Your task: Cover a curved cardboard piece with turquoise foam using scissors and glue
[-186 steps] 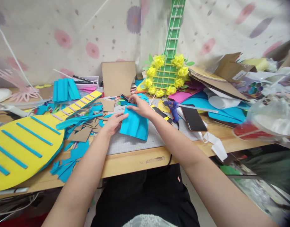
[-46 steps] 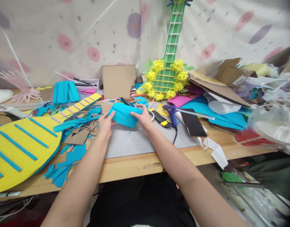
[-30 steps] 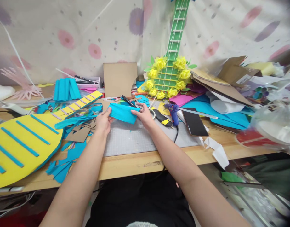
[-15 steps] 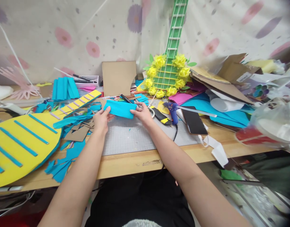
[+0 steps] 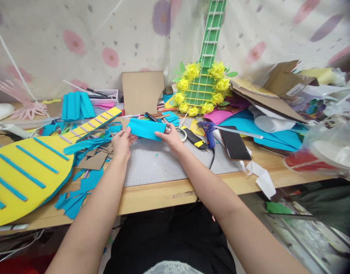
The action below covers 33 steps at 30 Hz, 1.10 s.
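Observation:
A rectangular piece of blue paper (image 5: 146, 129) is stretched between my two hands above the grey cutting mat (image 5: 154, 167). Its left end is pinched by my left hand (image 5: 122, 142), thumb on top. My right hand (image 5: 172, 137) grips the right end in the same way. Just beyond my right fingers lie a roll of tape (image 5: 181, 134), a black and yellow utility knife (image 5: 195, 139) and a blue glue gun (image 5: 209, 134). Blue paper scraps (image 5: 89, 182) and brown cardboard pieces (image 5: 92, 161) are heaped beside my left forearm.
A yellow guitar-shaped cutout (image 5: 29, 171) with blue strips covers the table's left. At the back stand a cardboard sheet (image 5: 142, 93) and a green guitar model (image 5: 205, 80) ringed with yellow paper flowers. A phone (image 5: 235, 142) and a plastic-wrapped tub (image 5: 320, 152) are on the right.
Both hands keep their hold on the blue paper, which has stayed nearly in place. My right fingers have shifted slightly along its edge, and the whole view has moved a little.

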Each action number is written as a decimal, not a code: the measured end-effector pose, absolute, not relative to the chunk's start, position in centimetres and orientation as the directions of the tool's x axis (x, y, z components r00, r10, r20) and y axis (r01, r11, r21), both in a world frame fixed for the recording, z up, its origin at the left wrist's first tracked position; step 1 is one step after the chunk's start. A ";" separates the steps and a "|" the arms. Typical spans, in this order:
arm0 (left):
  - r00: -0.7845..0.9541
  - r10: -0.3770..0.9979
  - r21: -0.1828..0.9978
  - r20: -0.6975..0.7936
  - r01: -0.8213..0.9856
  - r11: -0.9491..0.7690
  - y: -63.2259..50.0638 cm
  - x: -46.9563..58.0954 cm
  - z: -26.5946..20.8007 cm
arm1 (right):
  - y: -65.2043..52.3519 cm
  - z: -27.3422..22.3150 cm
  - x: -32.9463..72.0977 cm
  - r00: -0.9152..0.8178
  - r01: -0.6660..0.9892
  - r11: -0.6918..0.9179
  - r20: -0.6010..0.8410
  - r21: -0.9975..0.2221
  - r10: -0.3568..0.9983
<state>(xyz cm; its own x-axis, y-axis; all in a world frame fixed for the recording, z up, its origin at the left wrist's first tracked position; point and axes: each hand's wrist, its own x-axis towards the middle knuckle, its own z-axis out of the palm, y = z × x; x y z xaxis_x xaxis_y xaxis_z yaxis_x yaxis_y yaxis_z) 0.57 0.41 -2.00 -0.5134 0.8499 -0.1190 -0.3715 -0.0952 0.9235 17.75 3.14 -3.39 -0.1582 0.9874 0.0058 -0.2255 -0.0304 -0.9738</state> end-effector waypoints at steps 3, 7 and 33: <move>-0.466 0.875 0.917 -0.128 -0.392 -0.075 0.3 0.8 -1.9 | 3.1 -3.7 17.4 -0.148 -0.163 -0.008 0.016 -0.987 0.989; -0.447 0.890 0.948 -0.086 -0.313 -0.065 0.3 0.9 -2.1 | 3.0 -3.8 17.3 -0.125 -0.140 0.001 0.018 -0.990 0.992; -0.264 0.952 0.957 -0.156 -0.279 0.080 -0.5 2.4 -2.0 | 3.1 -3.1 18.2 -0.187 -0.022 0.119 0.121 -0.993 0.975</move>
